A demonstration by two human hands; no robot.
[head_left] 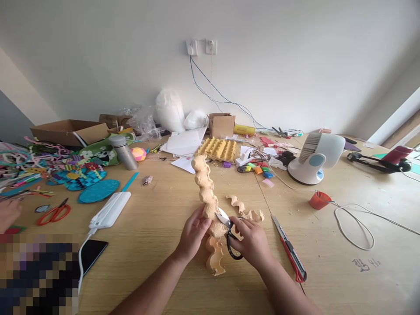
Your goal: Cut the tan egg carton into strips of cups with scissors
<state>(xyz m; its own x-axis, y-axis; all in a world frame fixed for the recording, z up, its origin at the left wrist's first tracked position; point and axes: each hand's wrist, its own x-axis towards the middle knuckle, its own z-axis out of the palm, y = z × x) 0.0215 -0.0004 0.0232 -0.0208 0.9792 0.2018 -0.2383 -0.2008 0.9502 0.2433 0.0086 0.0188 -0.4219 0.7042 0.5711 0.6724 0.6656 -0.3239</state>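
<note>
Strip: tan, bumpy moulded-pulp egg-carton strip, held over the pale wooden table, tilted slightly left
Left hand: pinches the strip's lower part between thumb and fingers
Right hand: grips black-handled metal scissors, blades at the strip's right edge
Offcut: wavy tan pulp piece just below the strip
Knife: red-and-silver utility knife, right of the right hand
Tray: yellow bumpy egg tray beyond the strip

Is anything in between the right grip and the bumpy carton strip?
Yes, the scissors: the right grip holds them at the edge of the carton strip. Nothing visible stands between the left grip and the strip.
</note>
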